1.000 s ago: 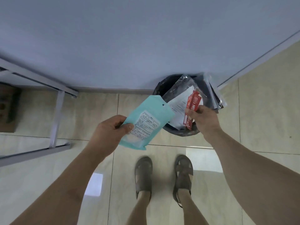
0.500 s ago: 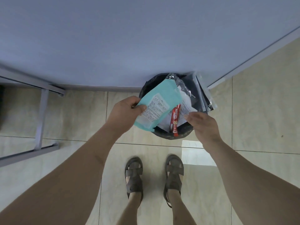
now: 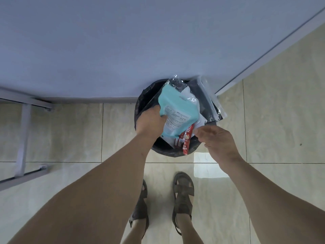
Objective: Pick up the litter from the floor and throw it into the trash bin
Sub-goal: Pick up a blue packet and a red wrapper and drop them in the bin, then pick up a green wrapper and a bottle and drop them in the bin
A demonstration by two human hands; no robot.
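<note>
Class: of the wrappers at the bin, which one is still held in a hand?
The teal pouch: the left hand grips its edge over the trash bin. The red sachet and clear bags lie free.

Both forearms are bare, no sleeves showing; the feet wear grey-brown strappy sandals (image 3: 182, 192) with open toes.

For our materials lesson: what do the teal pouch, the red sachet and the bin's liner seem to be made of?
Teal pouch: likely matte plastic film; it bends in the left hand.
Red sachet: probably glossy laminated foil or plastic, thin and printed.
Liner: apparently thin black plastic, wrinkled with a sheen.
</note>
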